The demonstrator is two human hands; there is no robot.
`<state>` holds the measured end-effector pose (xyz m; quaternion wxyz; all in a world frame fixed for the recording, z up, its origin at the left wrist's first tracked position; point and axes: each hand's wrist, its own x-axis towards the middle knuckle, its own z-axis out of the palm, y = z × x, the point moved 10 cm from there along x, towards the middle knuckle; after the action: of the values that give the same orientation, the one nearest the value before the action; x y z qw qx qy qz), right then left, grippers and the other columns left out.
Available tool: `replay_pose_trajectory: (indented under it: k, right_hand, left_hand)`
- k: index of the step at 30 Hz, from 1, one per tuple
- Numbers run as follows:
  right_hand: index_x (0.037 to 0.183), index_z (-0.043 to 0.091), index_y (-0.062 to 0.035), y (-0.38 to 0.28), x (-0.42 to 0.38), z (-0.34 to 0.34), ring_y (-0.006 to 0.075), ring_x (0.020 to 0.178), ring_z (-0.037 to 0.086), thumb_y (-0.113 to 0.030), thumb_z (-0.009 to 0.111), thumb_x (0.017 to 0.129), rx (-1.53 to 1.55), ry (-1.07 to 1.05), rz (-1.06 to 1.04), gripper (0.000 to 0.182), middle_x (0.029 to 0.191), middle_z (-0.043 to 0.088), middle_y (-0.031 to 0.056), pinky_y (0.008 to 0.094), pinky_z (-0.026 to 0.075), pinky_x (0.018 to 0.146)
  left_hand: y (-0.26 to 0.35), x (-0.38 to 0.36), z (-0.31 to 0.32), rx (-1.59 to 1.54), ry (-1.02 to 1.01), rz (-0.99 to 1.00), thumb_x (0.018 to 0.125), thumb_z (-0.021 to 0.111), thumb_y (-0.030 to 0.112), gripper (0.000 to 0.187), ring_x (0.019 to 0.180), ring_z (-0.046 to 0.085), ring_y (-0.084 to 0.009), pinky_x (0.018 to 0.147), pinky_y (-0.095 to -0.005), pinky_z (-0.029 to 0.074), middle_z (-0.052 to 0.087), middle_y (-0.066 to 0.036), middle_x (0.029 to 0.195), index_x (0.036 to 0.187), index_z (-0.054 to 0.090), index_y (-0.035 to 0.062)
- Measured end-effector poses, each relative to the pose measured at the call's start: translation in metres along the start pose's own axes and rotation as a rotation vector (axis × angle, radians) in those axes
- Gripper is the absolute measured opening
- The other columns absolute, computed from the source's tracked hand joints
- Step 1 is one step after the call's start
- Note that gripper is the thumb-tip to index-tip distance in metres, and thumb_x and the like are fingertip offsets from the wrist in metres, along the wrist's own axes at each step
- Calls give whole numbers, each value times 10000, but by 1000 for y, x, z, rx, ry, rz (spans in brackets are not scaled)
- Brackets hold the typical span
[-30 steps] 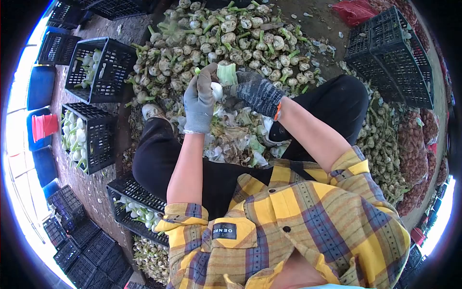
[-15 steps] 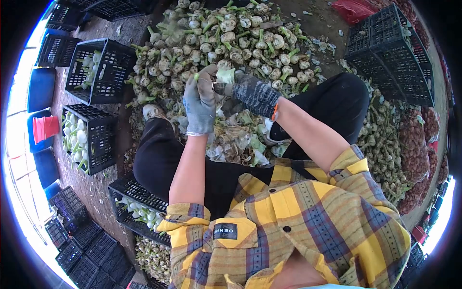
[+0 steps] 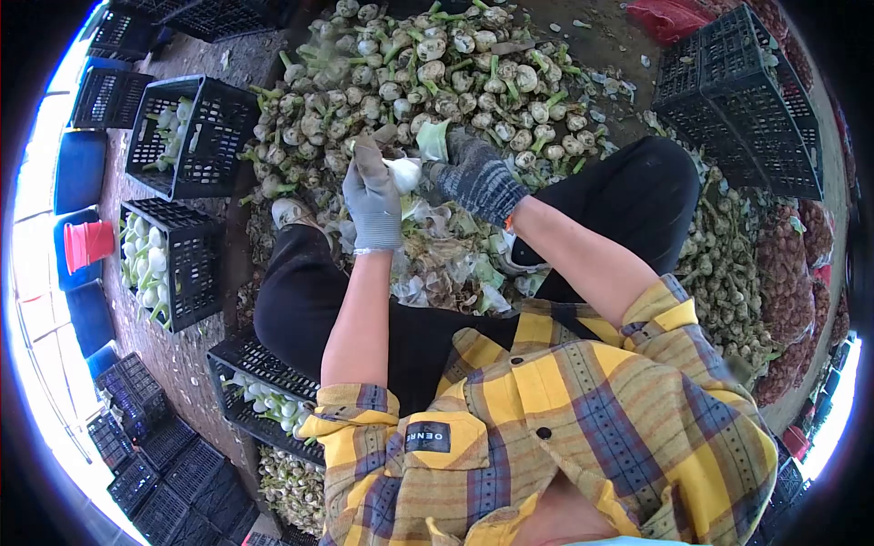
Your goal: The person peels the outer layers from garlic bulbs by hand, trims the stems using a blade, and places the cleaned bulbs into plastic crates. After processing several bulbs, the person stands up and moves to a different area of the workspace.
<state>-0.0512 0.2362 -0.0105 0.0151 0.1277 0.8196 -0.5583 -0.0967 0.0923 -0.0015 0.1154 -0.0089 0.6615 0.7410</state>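
My left hand (image 3: 372, 202), in a pale grey glove, is closed around a garlic bulb (image 3: 402, 173) whose white peeled side faces my right hand. My right hand (image 3: 477, 179), in a dark patterned glove, is closed beside the bulb, with a pale green peel (image 3: 431, 141) at its fingertips. Its fingers partly hide what else it may hold. Beyond both hands lies a big heap of unpeeled garlic bulbs (image 3: 437, 82). Loose peels and leaves (image 3: 446, 264) cover the ground between my legs.
Black crates of trimmed white bulbs stand at the left, one (image 3: 196, 264) near a red bucket (image 3: 88, 244). Another crate (image 3: 246, 364) touches my left leg's side. Stacked crates (image 3: 737, 100) stand at the upper right, above red mesh sacks (image 3: 785, 282) and more garlic (image 3: 724, 264).
The white bulb has come into view in my left hand, which has turned and shifted slightly. My right hand has rotated a little, and the pale green peel has moved slightly right.
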Motion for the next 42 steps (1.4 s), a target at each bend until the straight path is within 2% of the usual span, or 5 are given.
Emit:
replay_pose_trajectory:
  k: [8,12,21,37,42]
  right_hand:
    - [1084,544,19,-6,-3,-5,153,782,601,-114,593,823,77,157,-220,298,904,645,107,294,489,719]
    - [1063,546,23,-6,-10,-16,151,771,608,-134,597,827,295,131,111,289,905,642,117,283,493,681]
    - [1089,550,-28,20,4,31,229,822,622,-251,632,813,465,-182,-227,364,964,621,126,366,514,728]
    - [933,579,55,45,-14,18,240,717,649,-151,579,831,1370,129,506,230,782,639,141,314,526,597]
    - [929,657,-59,30,-26,30,300,895,610,-318,585,819,-265,-369,-5,290,887,643,163,341,463,828]
  left_hand:
    - [-13,5,2,64,33,-66,915,476,388,402,716,539,-72,599,-211,451,592,-20,884,1073,573,32]
    - [-20,2,0,-16,43,-186,908,493,354,340,710,565,-91,595,-217,475,600,-30,895,1046,573,53]
    - [-16,2,1,-183,81,-203,926,442,267,324,758,539,-112,682,-236,446,586,-49,905,1066,570,4]
    - [-24,5,-14,-330,190,-311,907,457,289,243,712,608,-176,573,-267,528,598,-72,873,988,550,79]
    - [-23,8,-23,-456,189,-296,917,462,337,280,724,625,-205,560,-263,537,605,-71,833,957,554,76]
